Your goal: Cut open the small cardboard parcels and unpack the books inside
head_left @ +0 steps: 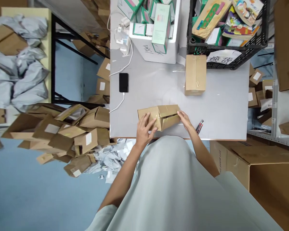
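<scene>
A small brown cardboard box (168,110) is at the table's near edge, between my two hands, with a dark gap along its seam. My left hand (145,128) grips its left end, fingers spread over the top face and thumb toward the near side. At the other end, my right hand (185,119) has thumb and fingertips closed on the right edge by the seam. Just right of that hand lies a red and dark cutter-like tool (199,126). Another taped cardboard box (195,77) stands farther back on the table.
On the grey table (149,85) lies a black phone (123,82) with a white cable. Behind are a white bin (156,54) of green-white boxes and a black crate (228,65) of books. Cardboard boxes (86,141) pile up at left; a large open carton (238,157) stands at right.
</scene>
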Action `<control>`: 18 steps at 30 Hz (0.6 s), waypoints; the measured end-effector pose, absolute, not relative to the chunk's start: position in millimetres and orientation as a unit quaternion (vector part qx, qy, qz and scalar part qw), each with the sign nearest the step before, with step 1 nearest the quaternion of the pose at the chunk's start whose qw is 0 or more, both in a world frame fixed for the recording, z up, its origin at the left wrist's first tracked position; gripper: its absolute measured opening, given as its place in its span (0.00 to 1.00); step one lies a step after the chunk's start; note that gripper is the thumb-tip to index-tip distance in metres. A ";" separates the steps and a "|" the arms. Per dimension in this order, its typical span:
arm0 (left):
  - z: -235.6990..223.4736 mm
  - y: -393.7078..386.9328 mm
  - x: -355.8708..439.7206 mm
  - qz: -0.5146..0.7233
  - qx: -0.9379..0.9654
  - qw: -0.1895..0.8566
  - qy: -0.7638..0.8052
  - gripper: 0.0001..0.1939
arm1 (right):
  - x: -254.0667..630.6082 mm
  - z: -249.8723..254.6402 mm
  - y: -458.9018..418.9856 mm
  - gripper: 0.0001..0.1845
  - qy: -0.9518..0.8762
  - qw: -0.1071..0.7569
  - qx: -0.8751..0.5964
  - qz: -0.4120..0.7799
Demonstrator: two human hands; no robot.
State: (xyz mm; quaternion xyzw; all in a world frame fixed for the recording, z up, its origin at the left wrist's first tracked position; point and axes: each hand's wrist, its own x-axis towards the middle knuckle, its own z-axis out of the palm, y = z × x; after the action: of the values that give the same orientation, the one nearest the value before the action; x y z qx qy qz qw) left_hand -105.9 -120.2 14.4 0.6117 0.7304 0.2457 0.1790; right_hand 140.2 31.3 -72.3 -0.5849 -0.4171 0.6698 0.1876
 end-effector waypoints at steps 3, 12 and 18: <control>15.7 -131.3 -107.6 0.299 0.529 0.143 0.781 0.30 | 127.5 -69.0 26.0 0.32 -0.429 0.196 -0.566 0.676; -4.5 -119.3 -146.4 0.373 0.410 0.215 0.804 0.31 | 115.2 -31.4 -2.6 0.26 -0.563 0.154 -0.630 0.512; -40.6 -115.6 -166.1 0.343 0.347 0.333 0.807 0.30 | 112.1 -22.5 -29.0 0.23 -0.573 0.186 -0.636 0.483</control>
State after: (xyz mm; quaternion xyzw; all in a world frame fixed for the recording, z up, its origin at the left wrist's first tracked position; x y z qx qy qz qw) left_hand -166.1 -115.6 -40.6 0.3466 0.8070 0.3432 0.3328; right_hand 112.1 -29.0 -22.5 -0.6355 -0.5727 0.4834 0.1856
